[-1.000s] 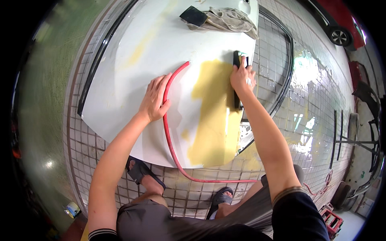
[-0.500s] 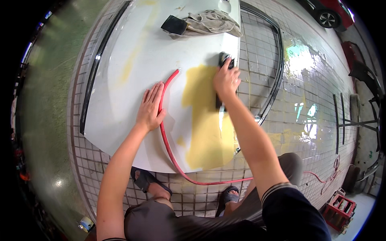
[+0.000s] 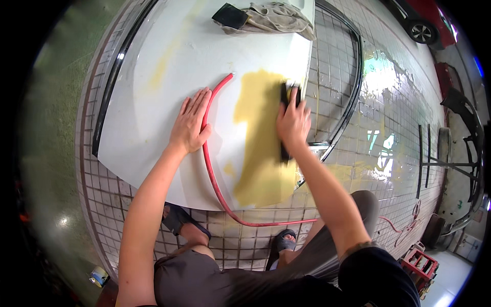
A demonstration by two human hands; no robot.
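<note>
A white car door (image 3: 158,123) lies flat before me, with a broad yellow filler patch (image 3: 255,133) along its right side. My right hand (image 3: 294,123) is closed over a long black sanding block (image 3: 284,148), which rests along the patch's right edge. The hand is slightly blurred and hides the block's middle. My left hand (image 3: 190,123) lies flat on the white panel, fingers stretched out. A red hose (image 3: 210,169) curves up the panel against that hand, between its thumb and fingers' side, its end above the fingertips.
On the door's far end lie a crumpled grey-beige cloth (image 3: 281,18) and a black square pad (image 3: 230,16). The black window frame (image 3: 353,92) reaches over wet tiles (image 3: 378,133) at right. A red crate (image 3: 419,266) and a red car (image 3: 424,20) are farther right.
My right hand has slid the sanding block toward me along the patch's right edge. My left hand stays flat on the panel. The whole view has shifted slightly.
</note>
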